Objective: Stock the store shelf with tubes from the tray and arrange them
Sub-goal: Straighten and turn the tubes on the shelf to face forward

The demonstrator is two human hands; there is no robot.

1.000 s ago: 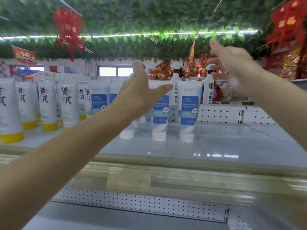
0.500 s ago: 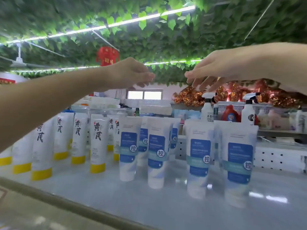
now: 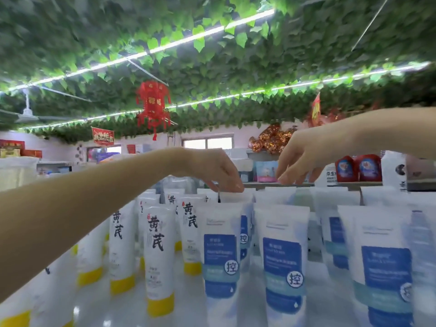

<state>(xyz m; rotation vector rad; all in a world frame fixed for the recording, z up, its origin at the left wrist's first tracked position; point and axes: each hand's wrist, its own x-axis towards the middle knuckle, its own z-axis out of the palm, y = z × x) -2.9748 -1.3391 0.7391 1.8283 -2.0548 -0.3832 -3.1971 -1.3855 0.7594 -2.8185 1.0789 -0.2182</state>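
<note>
Nearest the camera, the shelf (image 3: pixel 99 310) carried the stock in two blocks, sorted by kind so that each read as one facing; the yellow-capped tubes (image 3: pixel 157 253) stood to the left and the blue-labelled tubes (image 3: pixel 220 258) to the right; all stood upright on their caps, labels turned outward, probably because the flat cap is the only end that will bear them. The rows ran back in files, close together but mostly not touching; the tray named in the task was out of view, so what remained in it could not be told.

Both arms reached over the front rows to the back, which suggested straightening rather than fresh placing. The left hand (image 3: pixel 212 168) hung with its fingers curled downward, their tips at the crimped top of a rear tube (image 3: pixel 236 197); whether they clamped that edge or only rested on it I could not tell. The right hand (image 3: pixel 306 154) drooped with fingers loose and apart, holding nothing, its tips just above the neighbouring rear tube (image 3: pixel 278 195); contact there could not be made out. Working from the tops seemed sensible, since a nudge lower down might topple the tubes in front.

Beyond, a further shelf (image 3: pixel 342 184) held red pouches (image 3: pixel 358 167).
</note>
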